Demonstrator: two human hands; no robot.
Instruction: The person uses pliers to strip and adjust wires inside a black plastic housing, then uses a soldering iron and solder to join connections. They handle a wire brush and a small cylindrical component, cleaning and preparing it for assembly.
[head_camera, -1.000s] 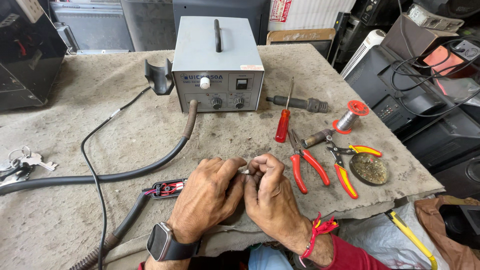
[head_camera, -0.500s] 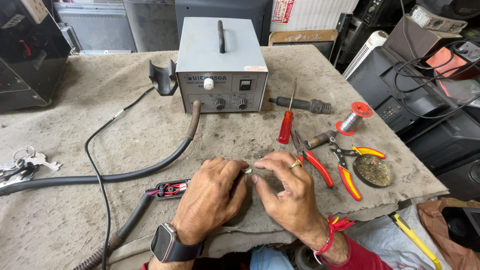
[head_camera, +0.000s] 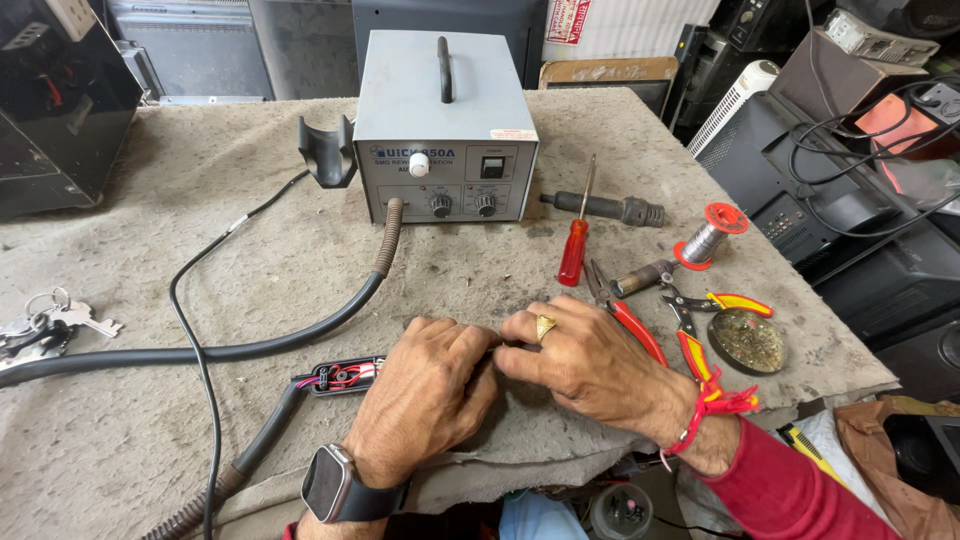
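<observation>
My left hand (head_camera: 425, 395), with a dark smartwatch on the wrist, and my right hand (head_camera: 590, 360), with a gold ring and a red thread band, meet fingertip to fingertip on the grey cloth at the bench's front edge. Both pinch a small grey part (head_camera: 498, 343) that the fingers almost wholly hide. Just left of my left hand lies an opened black handle with red wires (head_camera: 340, 377), on the end of a thick grey hose (head_camera: 300, 335). Red-handled pliers (head_camera: 630, 322) lie right beside my right hand.
A grey bench station with two knobs (head_camera: 445, 125) stands at the back, its black holder (head_camera: 325, 152) to its left. A red screwdriver (head_camera: 572, 250), solder spool (head_camera: 710, 235), yellow-red cutters (head_camera: 700, 335) and round tin (head_camera: 747, 340) lie right. Keys (head_camera: 50, 320) lie far left.
My right hand has lowered and flattened onto the cloth, its wrist swung out to the right. My left hand stays in place, and the fingers now cover the small part.
</observation>
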